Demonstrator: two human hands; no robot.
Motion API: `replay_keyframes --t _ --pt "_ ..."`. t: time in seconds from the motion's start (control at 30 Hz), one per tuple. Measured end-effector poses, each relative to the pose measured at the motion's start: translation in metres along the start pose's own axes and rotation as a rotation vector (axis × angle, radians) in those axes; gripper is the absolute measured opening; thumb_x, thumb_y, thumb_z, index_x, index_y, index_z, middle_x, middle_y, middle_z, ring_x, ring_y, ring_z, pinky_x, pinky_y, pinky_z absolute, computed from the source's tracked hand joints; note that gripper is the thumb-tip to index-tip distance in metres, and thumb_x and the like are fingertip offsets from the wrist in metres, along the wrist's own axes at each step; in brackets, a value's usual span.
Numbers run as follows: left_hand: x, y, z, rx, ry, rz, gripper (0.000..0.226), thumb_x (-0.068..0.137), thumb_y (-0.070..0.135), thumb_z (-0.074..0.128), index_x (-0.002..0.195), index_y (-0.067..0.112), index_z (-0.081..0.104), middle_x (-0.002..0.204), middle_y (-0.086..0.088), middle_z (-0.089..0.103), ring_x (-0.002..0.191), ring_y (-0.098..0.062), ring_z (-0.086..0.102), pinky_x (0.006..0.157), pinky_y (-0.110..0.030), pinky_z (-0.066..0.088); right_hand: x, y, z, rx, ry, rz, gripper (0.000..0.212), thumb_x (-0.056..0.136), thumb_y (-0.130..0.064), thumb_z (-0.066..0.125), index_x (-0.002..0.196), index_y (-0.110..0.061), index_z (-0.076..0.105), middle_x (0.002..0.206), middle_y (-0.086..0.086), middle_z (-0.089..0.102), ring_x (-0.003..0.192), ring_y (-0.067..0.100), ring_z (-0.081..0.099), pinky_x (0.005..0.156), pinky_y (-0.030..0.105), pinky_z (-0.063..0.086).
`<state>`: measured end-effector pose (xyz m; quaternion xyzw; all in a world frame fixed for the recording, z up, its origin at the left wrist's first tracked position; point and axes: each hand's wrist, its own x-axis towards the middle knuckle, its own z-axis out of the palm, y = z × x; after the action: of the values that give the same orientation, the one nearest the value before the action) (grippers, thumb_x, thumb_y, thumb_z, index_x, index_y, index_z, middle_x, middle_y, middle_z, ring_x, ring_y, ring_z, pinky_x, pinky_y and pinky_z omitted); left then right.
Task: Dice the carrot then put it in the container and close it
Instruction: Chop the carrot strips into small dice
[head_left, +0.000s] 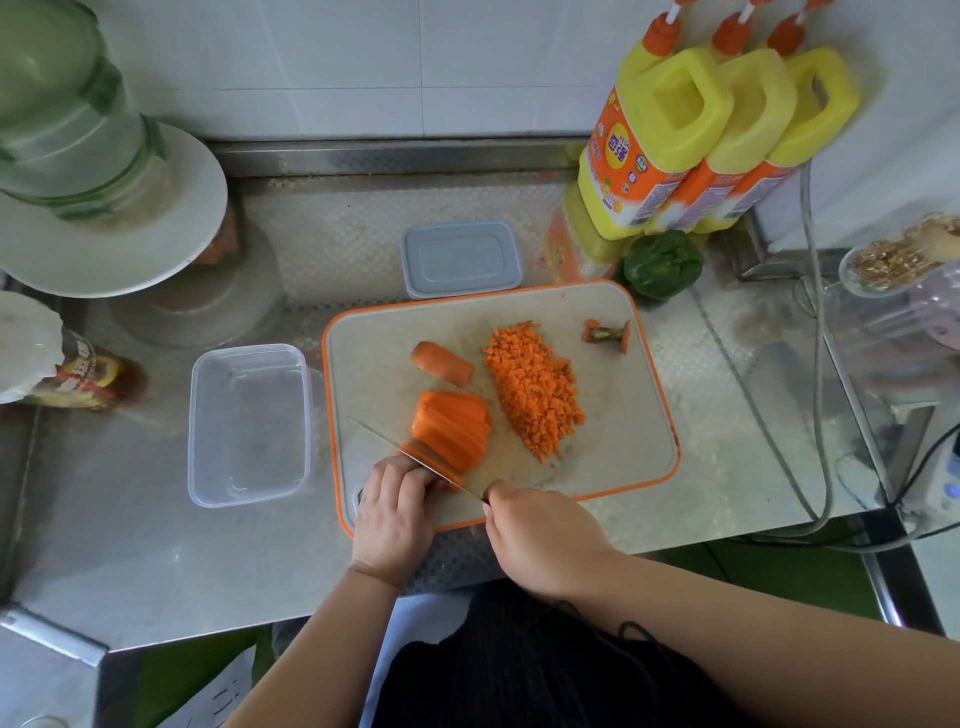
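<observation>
One head view is given, and places are set against the board (613, 415). A stack of carrot slabs (451, 427) lies on the board's near-left part, its long axis running from the near-left toward the far-right, with the near end under the knife (415, 457). The knife is gripped at its handle by the right hand (540, 540), fingers curled round it; the blade is laid across the slabs' near end, slanting from the far-left to the near-right. The left hand (397, 512) is curled over that same end and holds it down, its fingertips just beside the blade. A heap of dice (535, 387) is spread right of the slabs, stretched from far to near. An uncut carrot piece (441, 362) lies beyond the slabs, pointing left to right with a slight tilt. The trimmed top (605, 332) is seen at the board's far-right corner. The container (249, 423) stands open just left of the board, and its lid (461, 260) lies just beyond the far edge.

Dicing is judged about half done. Several risks are judged from here: the fanned slabs could slide apart under the blade, giving uneven cuts; the left fingertips could be nicked, being so close to the edge; dice could be scattered off the board when they are moved to the container.
</observation>
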<state>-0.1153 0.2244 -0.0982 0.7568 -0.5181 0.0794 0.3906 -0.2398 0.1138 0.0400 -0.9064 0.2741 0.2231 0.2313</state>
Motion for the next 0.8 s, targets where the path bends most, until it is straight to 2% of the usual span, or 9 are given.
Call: replay_keyframes --t 0.13,0.2,0.3,0.37,0.47,0.67,0.73,0.8 --pt "0.001 0.0 0.0 0.003 0.005 0.009 0.019 0.086 0.009 0.064 0.101 0.01 0.052 0.101 -0.007 0.05 0.09 -0.03 0.051 0.084 -0.035 0.043 0.0 -0.001 -0.003 0.017 -0.003 0.006 0.013 0.1 -0.019 0.038 0.095 -0.011 0.046 0.08 0.009 0.057 0.068 0.027 0.046 0.044 0.028 0.02" --pt "0.001 0.0 0.001 0.002 0.007 0.007 0.018 0.087 0.01 0.063 0.101 0.009 0.053 0.101 -0.007 0.05 0.091 -0.029 0.051 0.084 -0.035 0.043 0.001 -0.001 -0.003 0.009 0.002 0.006 0.012 0.101 -0.018 0.038 0.093 -0.012 0.044 0.074 0.004 0.051 0.069 0.027 0.048 0.044 0.028 0.02" --pt "0.0 -0.001 0.001 -0.008 -0.003 -0.004 0.019 0.086 0.009 0.065 0.102 0.009 0.055 0.099 -0.009 0.054 0.091 -0.03 0.053 0.084 -0.035 0.045 0.003 -0.002 -0.002 -0.019 0.016 0.018 0.015 0.1 -0.017 0.039 0.101 -0.008 0.051 0.086 0.009 0.062 0.075 0.03 0.058 0.043 0.027 0.019" --pt "-0.001 -0.001 0.001 -0.014 -0.009 -0.015 0.023 0.083 0.006 0.069 0.102 0.009 0.056 0.096 -0.012 0.059 0.091 -0.03 0.055 0.084 -0.035 0.046 0.004 -0.003 -0.003 -0.012 0.019 0.032 0.015 0.1 -0.016 0.04 0.102 -0.007 0.052 0.087 0.01 0.061 0.07 0.028 0.052 0.044 0.026 0.019" --pt "-0.001 -0.002 0.001 -0.02 -0.018 -0.033 0.03 0.077 0.002 0.074 0.101 0.01 0.057 0.096 -0.012 0.061 0.091 -0.03 0.056 0.084 -0.035 0.047 0.006 -0.004 -0.006 -0.01 0.005 0.039 0.013 0.1 -0.015 0.041 0.101 -0.008 0.052 0.078 0.006 0.049 0.067 0.025 0.044 0.044 0.026 0.018" --pt "0.0 -0.002 0.0 -0.032 -0.025 -0.044 0.017 0.085 0.007 0.067 0.099 0.011 0.057 0.092 -0.013 0.064 0.09 -0.03 0.058 0.082 -0.035 0.048 0.012 -0.003 -0.009 0.013 -0.048 0.043 0.01 0.098 -0.013 0.042 0.089 -0.013 0.047 0.067 0.001 0.04 0.067 0.026 0.046 0.044 0.027 0.023" --pt "-0.001 -0.003 0.0 -0.028 -0.03 -0.041 0.011 0.089 0.009 0.062 0.098 0.011 0.056 0.091 -0.014 0.065 0.09 -0.03 0.058 0.082 -0.035 0.048 0.017 -0.006 -0.01 0.017 -0.056 0.056 0.011 0.098 -0.013 0.043 0.094 -0.011 0.053 0.075 0.006 0.05 0.07 0.029 0.05 0.049 0.029 0.03" --pt "-0.001 -0.003 0.0 -0.028 -0.031 -0.038 0.009 0.09 0.008 0.06 0.098 0.01 0.056 0.091 -0.015 0.064 0.091 -0.03 0.057 0.083 -0.035 0.047 0.023 -0.009 -0.011 0.013 -0.065 0.071 0.014 0.097 -0.013 0.044 0.101 -0.007 0.056 0.091 0.013 0.061 0.079 0.034 0.058 0.06 0.032 0.037"
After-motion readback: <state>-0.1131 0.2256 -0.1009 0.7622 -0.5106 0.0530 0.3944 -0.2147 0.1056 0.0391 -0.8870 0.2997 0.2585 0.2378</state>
